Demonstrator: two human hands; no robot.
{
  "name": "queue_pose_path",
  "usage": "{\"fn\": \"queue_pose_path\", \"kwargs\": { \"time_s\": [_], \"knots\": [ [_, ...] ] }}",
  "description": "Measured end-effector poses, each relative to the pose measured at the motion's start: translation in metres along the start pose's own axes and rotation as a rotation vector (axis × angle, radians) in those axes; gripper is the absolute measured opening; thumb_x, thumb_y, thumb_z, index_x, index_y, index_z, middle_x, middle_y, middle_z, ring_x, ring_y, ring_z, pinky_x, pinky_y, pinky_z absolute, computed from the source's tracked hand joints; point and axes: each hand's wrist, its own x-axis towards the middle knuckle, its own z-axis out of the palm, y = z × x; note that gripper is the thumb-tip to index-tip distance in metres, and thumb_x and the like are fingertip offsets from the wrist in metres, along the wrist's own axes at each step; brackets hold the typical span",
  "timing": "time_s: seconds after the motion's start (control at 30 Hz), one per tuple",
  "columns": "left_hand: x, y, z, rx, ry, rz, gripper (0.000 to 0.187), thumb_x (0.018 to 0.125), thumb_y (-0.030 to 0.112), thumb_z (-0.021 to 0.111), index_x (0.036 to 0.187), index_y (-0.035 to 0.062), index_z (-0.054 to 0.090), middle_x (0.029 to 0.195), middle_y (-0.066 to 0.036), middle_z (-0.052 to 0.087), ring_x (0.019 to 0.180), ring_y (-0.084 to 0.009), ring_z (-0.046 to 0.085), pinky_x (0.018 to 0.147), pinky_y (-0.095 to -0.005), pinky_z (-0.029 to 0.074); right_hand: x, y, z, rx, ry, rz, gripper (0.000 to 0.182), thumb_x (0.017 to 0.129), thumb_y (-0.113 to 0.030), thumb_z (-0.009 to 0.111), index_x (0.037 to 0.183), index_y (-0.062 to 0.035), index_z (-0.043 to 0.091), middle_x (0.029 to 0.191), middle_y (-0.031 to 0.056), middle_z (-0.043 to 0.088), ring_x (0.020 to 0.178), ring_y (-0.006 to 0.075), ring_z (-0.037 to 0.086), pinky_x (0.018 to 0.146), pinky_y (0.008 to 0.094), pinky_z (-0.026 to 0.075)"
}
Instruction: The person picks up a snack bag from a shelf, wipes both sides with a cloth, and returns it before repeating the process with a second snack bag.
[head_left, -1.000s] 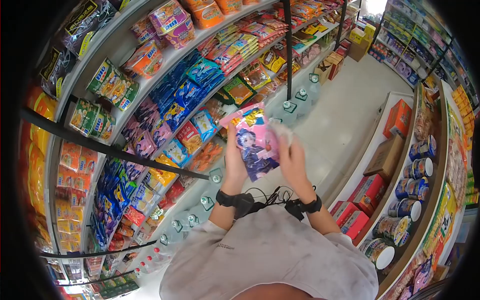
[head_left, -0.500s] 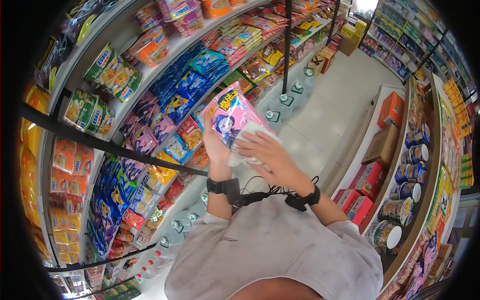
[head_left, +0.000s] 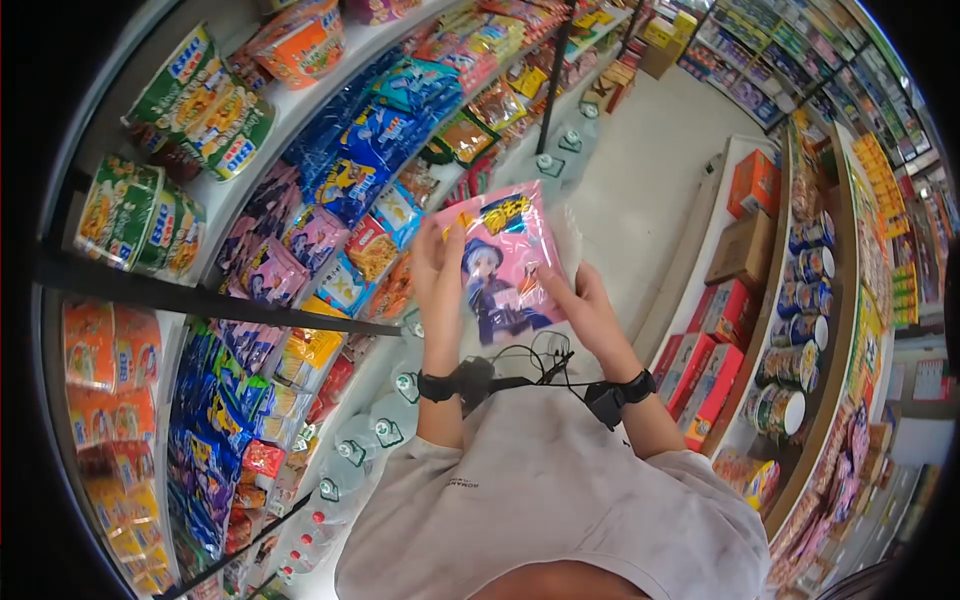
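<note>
A pink snack packet [head_left: 508, 270] with a cartoon figure and yellow lettering is held up in front of my chest, its printed face towards me. My left hand [head_left: 440, 275] grips its left edge. On the right side my right hand [head_left: 592, 318] is closed on the packet, thumb across the front and the other fingers hidden behind. A whitish edge [head_left: 572, 235], perhaps of the cloth, shows behind the packet's right side; most of it is out of sight.
Shelves on the left carry instant noodle tubs [head_left: 205, 105] and rows of blue snack bags [head_left: 365, 160]. Large water bottles [head_left: 385, 430] line the floor beneath. At right stand red boxes [head_left: 695, 375] and noodle cups [head_left: 775, 408]. Black cables [head_left: 545, 365] hang near my waist.
My right hand has moved from the packet's front, where it pressed a white cloth, to its right edge. The packet has been lowered slightly, turned more upright and shifted right. The view has shifted.
</note>
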Motion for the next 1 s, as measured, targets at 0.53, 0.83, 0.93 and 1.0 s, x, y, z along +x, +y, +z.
{"fn": "queue_pose_path", "kwargs": {
  "time_s": [0.53,0.83,0.93,1.0],
  "knots": [
    [-0.059,0.013,0.077,-0.307,-0.65,-0.34,0.072,0.106,0.055,0.024,0.147,-0.0036,0.034,0.137,-0.018,0.052,0.12,-0.0242,0.059,0.095,-0.0347,0.052,-0.038,-0.059,-0.003,-1.135,0.196,-0.677,0.052,0.089,-0.019,0.061,0.141,-0.0146,0.054,0.157,0.0197,0.034,0.145,0.0425,0.029,0.117,0.0515,0.025],
    [-0.068,0.003,0.119,-0.277,-0.539,-0.237,0.036,0.106,0.032,0.051,0.129,0.0046,0.052,0.112,-0.004,0.062,0.102,-0.0086,0.06,0.086,-0.0239,0.049,-0.041,-0.038,-0.067,-0.574,0.381,-0.362,0.043,0.098,-0.012,0.051,0.14,-0.0034,0.052,0.152,0.0227,0.04,0.14,0.0408,0.038,0.115,0.045,0.031],
    [-0.053,0.004,0.124,-0.524,-0.321,-0.229,0.035,0.106,0.033,0.049,0.127,0.005,0.053,0.11,-0.006,0.063,0.1,-0.0125,0.062,0.086,-0.0252,0.051,-0.048,-0.029,-0.041,-0.867,0.208,-0.646,0.051,0.094,-0.012,0.056,0.144,-0.0053,0.049,0.155,0.022,0.036,0.142,0.0396,0.036,0.117,0.0491,0.027],
    [-0.031,-0.004,0.117,-0.692,-0.283,-0.27,0.036,0.106,0.034,0.046,0.128,0.0055,0.052,0.111,-0.009,0.064,0.099,-0.0168,0.065,0.087,-0.0288,0.052,-0.054,-0.032,-0.031,-0.933,0.048,-0.694,0.056,0.09,-0.012,0.06,0.145,-0.0073,0.048,0.156,0.021,0.035,0.143,0.0391,0.035,0.117,0.052,0.025]
  ]
}}
